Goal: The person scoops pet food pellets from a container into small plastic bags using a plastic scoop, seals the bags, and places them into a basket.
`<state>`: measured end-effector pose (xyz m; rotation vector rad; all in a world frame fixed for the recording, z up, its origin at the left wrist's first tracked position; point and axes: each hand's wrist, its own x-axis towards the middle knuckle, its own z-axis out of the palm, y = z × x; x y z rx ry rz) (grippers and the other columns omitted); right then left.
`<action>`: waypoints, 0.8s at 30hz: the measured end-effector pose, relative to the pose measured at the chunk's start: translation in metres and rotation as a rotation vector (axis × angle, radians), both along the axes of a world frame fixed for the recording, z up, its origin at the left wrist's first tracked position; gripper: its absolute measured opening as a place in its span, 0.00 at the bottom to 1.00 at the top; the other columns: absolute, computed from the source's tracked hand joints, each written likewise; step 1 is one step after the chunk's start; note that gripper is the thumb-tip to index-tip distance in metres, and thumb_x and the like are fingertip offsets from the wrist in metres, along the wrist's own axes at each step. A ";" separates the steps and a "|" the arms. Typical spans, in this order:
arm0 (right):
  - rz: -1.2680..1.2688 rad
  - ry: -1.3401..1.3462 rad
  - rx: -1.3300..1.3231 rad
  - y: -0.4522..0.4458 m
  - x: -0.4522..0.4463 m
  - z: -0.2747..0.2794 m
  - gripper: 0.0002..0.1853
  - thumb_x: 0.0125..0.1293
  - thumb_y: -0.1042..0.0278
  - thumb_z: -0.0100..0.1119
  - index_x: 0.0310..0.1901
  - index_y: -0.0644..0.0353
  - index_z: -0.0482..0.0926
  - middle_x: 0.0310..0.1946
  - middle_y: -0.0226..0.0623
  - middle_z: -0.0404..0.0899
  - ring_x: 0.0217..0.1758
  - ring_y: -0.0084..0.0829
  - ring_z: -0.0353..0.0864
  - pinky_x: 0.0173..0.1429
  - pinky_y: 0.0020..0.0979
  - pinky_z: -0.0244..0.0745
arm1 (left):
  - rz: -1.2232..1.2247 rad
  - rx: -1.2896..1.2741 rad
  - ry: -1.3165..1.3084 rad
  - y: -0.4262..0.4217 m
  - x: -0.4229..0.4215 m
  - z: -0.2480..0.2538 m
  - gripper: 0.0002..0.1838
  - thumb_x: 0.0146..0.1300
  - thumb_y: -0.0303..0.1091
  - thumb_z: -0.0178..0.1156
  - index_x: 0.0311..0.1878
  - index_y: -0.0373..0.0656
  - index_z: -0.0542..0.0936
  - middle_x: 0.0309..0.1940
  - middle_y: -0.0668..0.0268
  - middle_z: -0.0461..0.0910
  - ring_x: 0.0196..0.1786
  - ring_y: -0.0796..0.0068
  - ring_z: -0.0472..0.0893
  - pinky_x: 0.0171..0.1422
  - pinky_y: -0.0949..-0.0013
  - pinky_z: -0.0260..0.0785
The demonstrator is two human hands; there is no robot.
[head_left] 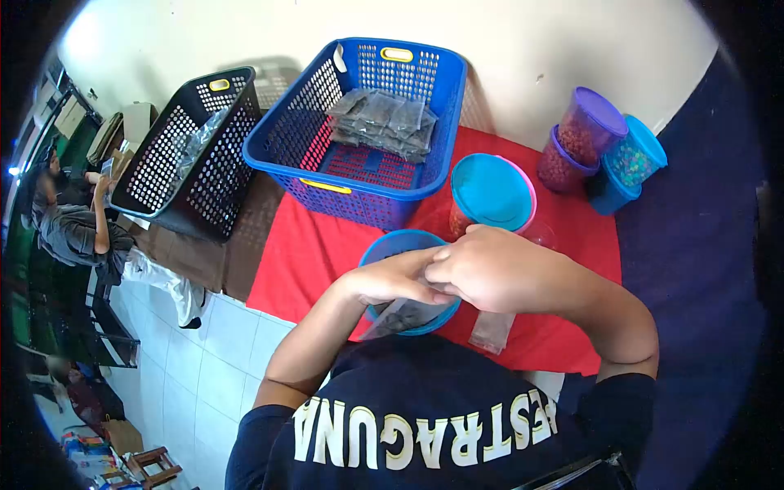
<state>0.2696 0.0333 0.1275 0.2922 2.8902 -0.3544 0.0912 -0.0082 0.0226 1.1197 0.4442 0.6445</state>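
Both my hands meet above a round blue tub (392, 245) near the table's front edge. My left hand (392, 278) is closed on a small clear plastic bag (390, 320), which hangs tilted over the tub's near side with something dark showing in or behind it. My right hand (494, 265) has its fingers curled at the bag's upper end, against the left fingers; its fingertips are partly hidden. Just right of the tub, flat clear plastic bags (492, 331) lie on the red cloth (563, 322).
A blue basket (359, 186) holds stacked filled packets (384, 122). Left of it stands a black basket (208, 192) with clear plastic inside. Blue-lidded tubs (492, 194) and stacked tubs of colored pieces (584, 131) stand behind. A person (82, 233) is at far left.
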 end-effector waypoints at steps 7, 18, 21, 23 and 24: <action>0.014 0.250 0.180 0.003 0.011 0.035 0.04 0.60 0.65 0.57 0.34 0.53 0.78 0.28 0.29 0.77 0.36 0.32 0.78 0.42 0.35 0.64 | -0.171 -0.023 0.060 0.005 -0.017 -0.010 0.49 0.45 0.45 0.74 0.67 0.34 0.62 0.54 0.57 0.75 0.57 0.64 0.75 0.64 0.63 0.64; -0.425 0.398 0.096 -0.003 0.088 0.072 0.07 0.57 0.67 0.63 0.37 0.54 0.83 0.34 0.33 0.81 0.34 0.34 0.78 0.43 0.37 0.67 | 0.203 -0.013 -0.068 -0.023 -0.046 -0.046 0.48 0.46 0.51 0.71 0.66 0.35 0.61 0.47 0.59 0.73 0.50 0.67 0.75 0.57 0.64 0.67; -0.788 0.749 -0.249 -0.001 0.096 -0.019 0.08 0.55 0.70 0.64 0.38 0.58 0.82 0.34 0.37 0.81 0.32 0.35 0.79 0.39 0.37 0.71 | 0.636 0.062 -0.325 -0.043 -0.073 -0.053 0.44 0.46 0.48 0.71 0.64 0.38 0.64 0.44 0.59 0.75 0.50 0.67 0.76 0.57 0.62 0.68; -0.782 0.763 -0.344 -0.008 0.090 -0.107 0.06 0.55 0.72 0.64 0.34 0.62 0.79 0.32 0.38 0.79 0.35 0.37 0.79 0.41 0.36 0.74 | 0.888 0.003 -0.178 -0.068 -0.092 -0.053 0.43 0.47 0.43 0.72 0.64 0.40 0.64 0.42 0.60 0.76 0.47 0.66 0.77 0.52 0.63 0.71; -0.689 0.793 -0.232 -0.016 0.088 -0.150 0.06 0.55 0.73 0.63 0.34 0.62 0.78 0.32 0.39 0.78 0.36 0.38 0.79 0.42 0.36 0.74 | 0.967 0.015 -0.070 -0.076 -0.098 -0.055 0.42 0.46 0.40 0.72 0.64 0.40 0.63 0.43 0.60 0.76 0.47 0.67 0.77 0.51 0.64 0.71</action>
